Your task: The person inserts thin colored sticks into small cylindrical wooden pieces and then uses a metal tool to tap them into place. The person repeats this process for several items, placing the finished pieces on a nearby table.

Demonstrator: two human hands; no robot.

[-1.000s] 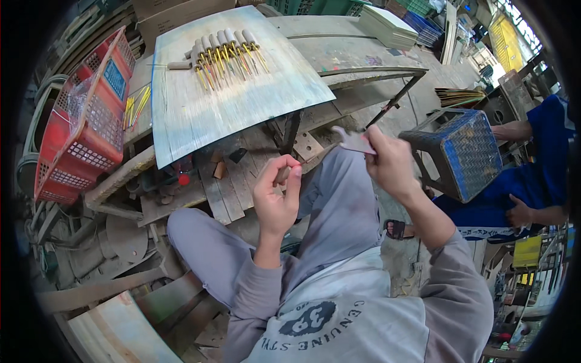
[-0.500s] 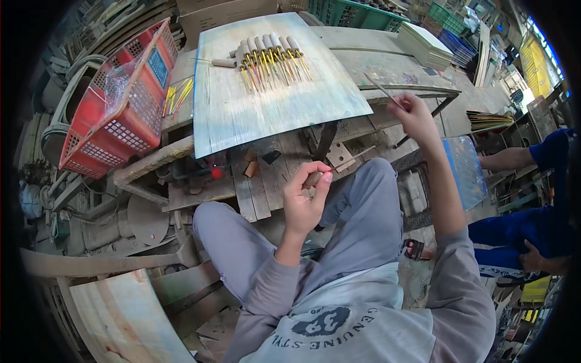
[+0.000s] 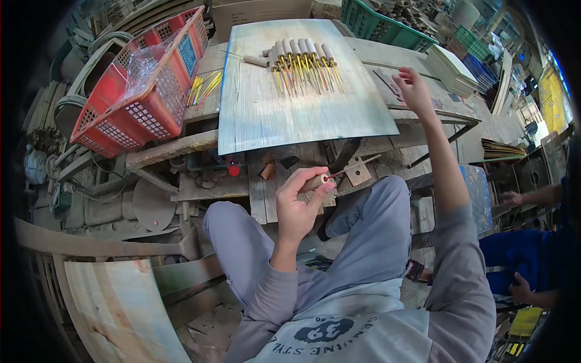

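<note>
My left hand [image 3: 296, 202] is closed around a pale wooden cylinder [image 3: 313, 183] above my lap. A reddish bit shows at the cylinder's end, and a thin stick [image 3: 360, 164] points from there to the right. My right hand [image 3: 416, 92] reaches out over the bench, fingers apart, with nothing seen in it. Just left of its fingertips lies a thin dark tool [image 3: 388, 83]. On the pale board [image 3: 254, 124] several similar cylinders [image 3: 302, 47] sit in a row, with yellow and reddish sticks towards me. One separate cylinder [image 3: 256, 61] lies to their left.
A red plastic crate [image 3: 145, 100] stands at the left, beside loose yellow sticks [image 3: 204, 88]. Stacked pale panels [image 3: 452, 69] and a green crate [image 3: 387, 27] are at the back right. Another person in blue [image 3: 520, 254] is close on my right.
My right hand has moved forward over the bench and let go of the thin tool. The left hand has turned, showing more of the cylinder. The view has shifted slightly left.
</note>
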